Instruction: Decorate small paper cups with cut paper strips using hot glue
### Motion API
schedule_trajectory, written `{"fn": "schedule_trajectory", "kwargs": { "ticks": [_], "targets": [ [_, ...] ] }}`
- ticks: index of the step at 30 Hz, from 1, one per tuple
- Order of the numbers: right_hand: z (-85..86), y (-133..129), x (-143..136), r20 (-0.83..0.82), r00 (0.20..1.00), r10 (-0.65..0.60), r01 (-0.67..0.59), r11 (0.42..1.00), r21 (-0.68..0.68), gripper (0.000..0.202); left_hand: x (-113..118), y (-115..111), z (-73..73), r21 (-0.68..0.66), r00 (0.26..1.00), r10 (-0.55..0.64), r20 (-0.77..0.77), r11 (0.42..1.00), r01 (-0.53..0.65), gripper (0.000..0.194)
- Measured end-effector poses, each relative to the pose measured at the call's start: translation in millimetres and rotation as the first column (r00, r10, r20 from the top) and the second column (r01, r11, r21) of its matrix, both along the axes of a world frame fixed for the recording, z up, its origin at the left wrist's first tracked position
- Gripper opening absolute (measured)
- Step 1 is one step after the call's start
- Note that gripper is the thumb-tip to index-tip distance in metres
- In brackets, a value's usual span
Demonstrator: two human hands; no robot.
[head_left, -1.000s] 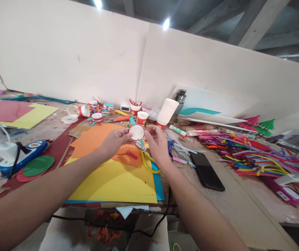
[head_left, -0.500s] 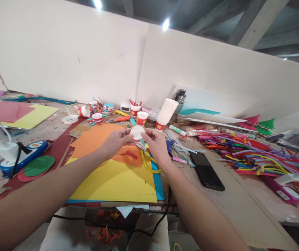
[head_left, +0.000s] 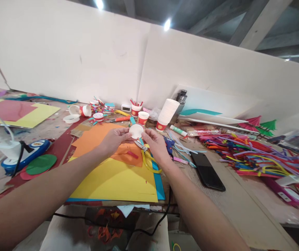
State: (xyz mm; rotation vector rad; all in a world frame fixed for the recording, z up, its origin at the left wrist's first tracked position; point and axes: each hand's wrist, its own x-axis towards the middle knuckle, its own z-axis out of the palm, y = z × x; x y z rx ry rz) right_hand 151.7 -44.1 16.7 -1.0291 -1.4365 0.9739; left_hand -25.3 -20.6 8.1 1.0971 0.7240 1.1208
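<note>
Between left hand and right hand; white disc.

Bare yellow paper nearest, yellow-handled scissors and black phone rightward.

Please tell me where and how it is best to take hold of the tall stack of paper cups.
I would grip the red wall of the lowest cup, coming from the front left. The stack of paper cups is nested, rims up, and leans right towards the dark bottle, so the front left looks more open and a low grip should support the others.
</note>
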Motion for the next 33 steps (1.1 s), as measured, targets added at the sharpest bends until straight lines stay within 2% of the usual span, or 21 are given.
{"fn": "schedule_trajectory", "kwargs": {
  "ticks": [9,13,18,24,33],
  "targets": [
    [0.7,0.3,-0.9,0.023,0.999,-0.042,0.042,0.999,0.010,0.032,0.5,-0.4,0.7,-0.011,1.000,0.011,-0.027,1.000,-0.011,0.045],
    [0.1,2.4,1.6,0.004,1.000,-0.006,0.006,1.000,-0.004,0.036,1.8,-1.2,0.4,-0.016,1.000,0.019,0.000,1.000,-0.019,0.042],
    [-1.7,5.4,3.6,-0.195,0.977,0.089,-0.101,0.994,-0.052,0.039,2.8,-2.7,1.2,-0.009,0.999,0.010,0.051,1.000,-0.010,0.040],
    [-2.6,4.6,0.9,-0.388,0.915,0.111,-0.176,0.975,-0.135,0.037,2.5,-3.3,3.6,-0.005,1.000,-0.002,0.013,1.000,0.002,0.041],
    [-3.2,3.6,1.4,-0.467,0.875,0.130,-0.238,0.954,-0.181,0.037,0.9,-3.6,4.0,0.015,0.999,0.014,-0.035,1.000,-0.014,0.043]
  ]
}}
